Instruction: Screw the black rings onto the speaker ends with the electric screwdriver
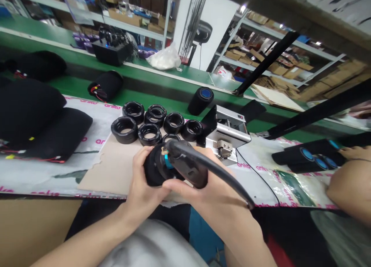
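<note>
My left hand [145, 185] is wrapped round a black cylindrical part [153, 168] above the near edge of the bench. A dark tool with a thick black cable [188, 164] leans over that part, and my right hand [199, 185] is closed round the tool, its thumb reaching toward the part. Blue shows between the part and the tool. Just beyond my hands, several black rings [124, 129] stand in two rows on a beige board [107, 170]. To their right is a silver and black machine [228, 131].
Black fabric-like pieces with wires [72, 133] lie at left. A black cylinder with a blue end [201, 100] stands behind the machine. At right, a person's arm [352, 185] is beside more blue-ended cylinders [295, 155]. A slanted black bar [266, 64] rises behind.
</note>
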Available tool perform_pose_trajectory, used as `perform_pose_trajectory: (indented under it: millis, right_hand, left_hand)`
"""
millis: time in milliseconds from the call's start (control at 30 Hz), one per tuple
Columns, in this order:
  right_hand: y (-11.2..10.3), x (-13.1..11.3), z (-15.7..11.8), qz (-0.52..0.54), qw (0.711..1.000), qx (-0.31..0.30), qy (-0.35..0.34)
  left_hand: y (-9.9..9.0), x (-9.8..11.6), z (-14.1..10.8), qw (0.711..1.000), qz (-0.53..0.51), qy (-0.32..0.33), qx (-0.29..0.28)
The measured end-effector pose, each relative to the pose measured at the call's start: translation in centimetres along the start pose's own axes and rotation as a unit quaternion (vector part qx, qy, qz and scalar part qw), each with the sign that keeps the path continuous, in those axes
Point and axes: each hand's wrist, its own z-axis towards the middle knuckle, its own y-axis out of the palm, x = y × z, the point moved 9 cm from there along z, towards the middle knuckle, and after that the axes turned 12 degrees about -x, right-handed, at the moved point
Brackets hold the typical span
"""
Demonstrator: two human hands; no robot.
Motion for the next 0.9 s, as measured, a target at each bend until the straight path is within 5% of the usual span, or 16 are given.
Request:
perform_pose_trajectory:
  millis: [300,633,900]
  right_hand:
    - [0.6,-0.9,1.2,-0.047,0.998,-0.040,0.030]
    - [0.6,0.2,0.6,0.076,0.996,-0.033,-0.024]
    - [1.0,1.8,-0.1,0.153,0.988,-0.020,-0.009]
  left_hand:
    - [1.9,0.2,-0.5,0.997,-0.059,-0.024,0.041]
    - [0.1,0.8,2.5,0.960,-0.158,-0.015,-0.230]
    - [0.4,0.8,3.2,0.967,-0.149,-0.003,-0.209]
